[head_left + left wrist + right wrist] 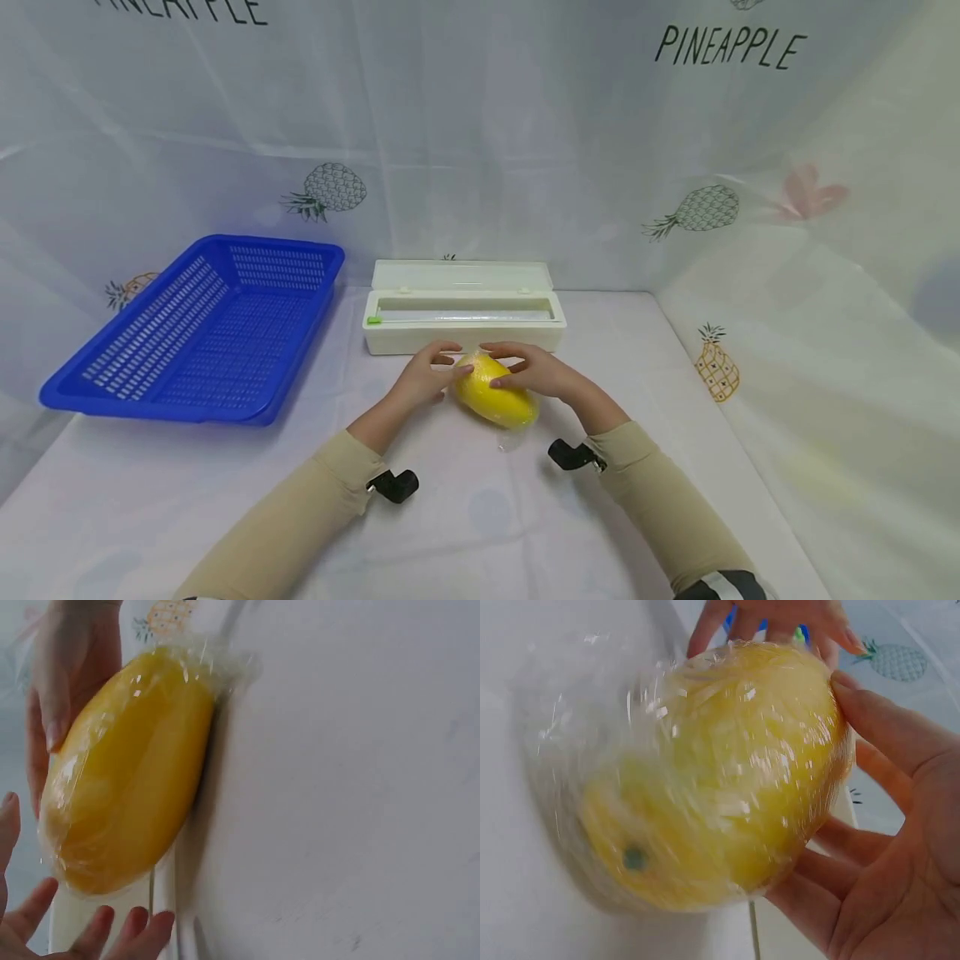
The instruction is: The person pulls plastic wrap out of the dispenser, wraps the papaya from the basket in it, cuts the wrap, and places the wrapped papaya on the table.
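From the head camera, I am cupping a yellow fruit (497, 390) wrapped in clear film between my left hand (426, 377) and my right hand (536, 372). It is lying on the white table cover (637, 367), just in front of a white film dispenser box (463, 310) with its lid up. A blue basket (201, 329) is sitting well apart to my left.

From the left wrist, my left fingers (135, 930) are spreading relaxed under the fruit's (127, 780) end.

From the right wrist, my right fingers (885, 735) are curving round the wrapped fruit (720, 780), touching the film.
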`<act>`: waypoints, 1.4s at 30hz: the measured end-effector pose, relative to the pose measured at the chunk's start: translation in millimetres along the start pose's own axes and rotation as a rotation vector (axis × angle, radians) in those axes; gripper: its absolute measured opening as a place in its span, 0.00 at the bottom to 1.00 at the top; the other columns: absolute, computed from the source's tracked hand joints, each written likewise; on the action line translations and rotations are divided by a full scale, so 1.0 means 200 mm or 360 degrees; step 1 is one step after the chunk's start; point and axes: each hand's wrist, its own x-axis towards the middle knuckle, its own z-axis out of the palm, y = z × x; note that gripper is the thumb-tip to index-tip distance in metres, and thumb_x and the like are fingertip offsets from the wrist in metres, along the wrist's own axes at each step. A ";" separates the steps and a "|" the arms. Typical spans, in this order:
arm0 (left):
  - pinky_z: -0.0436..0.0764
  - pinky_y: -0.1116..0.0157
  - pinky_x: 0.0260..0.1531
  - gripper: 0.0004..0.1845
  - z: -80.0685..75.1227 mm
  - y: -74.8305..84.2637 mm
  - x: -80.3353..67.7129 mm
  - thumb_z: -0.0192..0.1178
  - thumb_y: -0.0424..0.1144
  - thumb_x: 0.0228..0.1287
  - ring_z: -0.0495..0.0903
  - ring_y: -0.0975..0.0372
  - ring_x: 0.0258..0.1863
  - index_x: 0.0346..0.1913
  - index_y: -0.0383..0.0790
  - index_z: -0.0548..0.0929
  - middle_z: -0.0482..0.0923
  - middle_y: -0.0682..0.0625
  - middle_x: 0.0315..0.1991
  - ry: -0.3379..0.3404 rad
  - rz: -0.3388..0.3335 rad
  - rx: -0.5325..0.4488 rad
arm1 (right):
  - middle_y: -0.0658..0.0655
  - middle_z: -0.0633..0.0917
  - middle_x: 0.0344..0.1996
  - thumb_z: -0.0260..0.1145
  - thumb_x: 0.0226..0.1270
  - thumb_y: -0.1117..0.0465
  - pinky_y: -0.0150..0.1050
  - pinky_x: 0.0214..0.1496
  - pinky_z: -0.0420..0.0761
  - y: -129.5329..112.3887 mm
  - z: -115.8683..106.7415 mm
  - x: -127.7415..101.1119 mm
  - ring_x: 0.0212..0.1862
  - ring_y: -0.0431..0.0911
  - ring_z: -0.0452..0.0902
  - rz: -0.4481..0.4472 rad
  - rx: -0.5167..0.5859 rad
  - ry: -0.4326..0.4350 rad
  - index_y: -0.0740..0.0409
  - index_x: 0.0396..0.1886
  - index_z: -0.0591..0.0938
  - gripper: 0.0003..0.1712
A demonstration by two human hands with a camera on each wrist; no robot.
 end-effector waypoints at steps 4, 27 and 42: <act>0.84 0.57 0.41 0.34 0.02 -0.01 -0.02 0.70 0.47 0.59 0.79 0.49 0.49 0.68 0.49 0.70 0.72 0.39 0.60 -0.0043 -0.0054 -0.0086 | 0.59 0.73 0.65 0.70 0.64 0.55 0.49 0.56 0.79 0.00 0.04 0.00 0.60 0.58 0.73 0.0132 0.0079 0.0127 0.47 0.70 0.71 0.35; 0.70 0.45 0.59 0.30 -0.09 -0.08 -0.02 0.65 0.48 0.65 0.64 0.42 0.66 0.69 0.53 0.72 0.62 0.47 0.72 -0.0029 0.0073 0.0102 | 0.55 0.80 0.54 0.70 0.64 0.57 0.47 0.54 0.79 -0.05 0.42 -0.04 0.53 0.52 0.76 0.0082 0.0415 0.0944 0.58 0.55 0.81 0.21; 0.73 0.49 0.58 0.30 -0.08 -0.05 0.01 0.66 0.49 0.63 0.60 0.43 0.69 0.68 0.52 0.73 0.62 0.43 0.71 0.0023 0.0026 0.0184 | 0.51 0.72 0.33 0.84 0.40 0.56 0.38 0.39 0.67 -0.10 0.58 -0.10 0.37 0.46 0.66 -0.0920 -0.0948 0.0976 0.52 0.31 0.90 0.15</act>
